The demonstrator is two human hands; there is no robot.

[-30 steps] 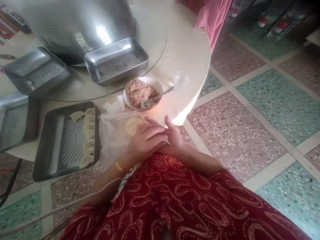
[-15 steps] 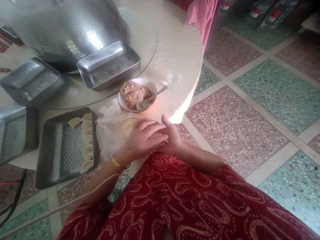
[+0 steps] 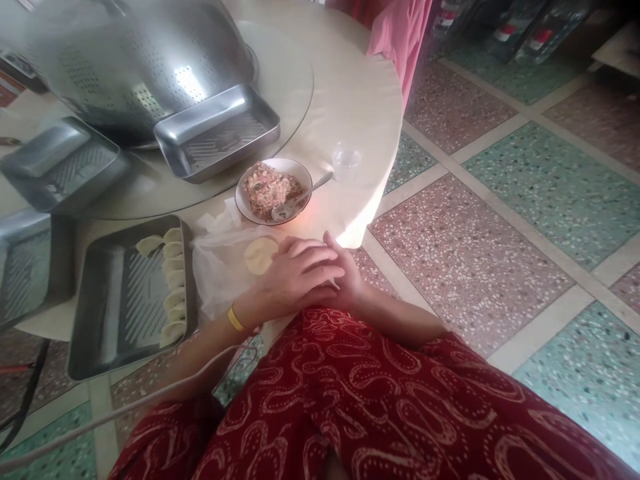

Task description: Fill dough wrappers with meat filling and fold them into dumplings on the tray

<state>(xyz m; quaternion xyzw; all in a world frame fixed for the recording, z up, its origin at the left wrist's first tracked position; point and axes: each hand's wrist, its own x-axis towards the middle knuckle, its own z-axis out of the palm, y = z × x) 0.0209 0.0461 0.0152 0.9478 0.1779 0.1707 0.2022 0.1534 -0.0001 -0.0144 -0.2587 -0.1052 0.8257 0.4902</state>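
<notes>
Dumpling wrapper point(image 3: 260, 255) lay on the plastic bag point(image 3: 220, 267) at the table edge, just beside the left hand point(image 3: 295, 277). That hand had slid rightward off it, fingers loosely flat over the right hand point(image 3: 347, 280); whether either held anything could not be told. Filling bowl point(image 3: 273, 190) stood near.

Bare forearms; a yellow band point(image 3: 235, 319) on the left wrist; below it, red trousers point(image 3: 360, 400) with pale swirl print

head cam | worn by seated person | looks forward-down, tilted | close over lap and round table point(image 3: 350, 100) edge | floor tiles point(image 3: 525, 200) at right | single view
</notes>
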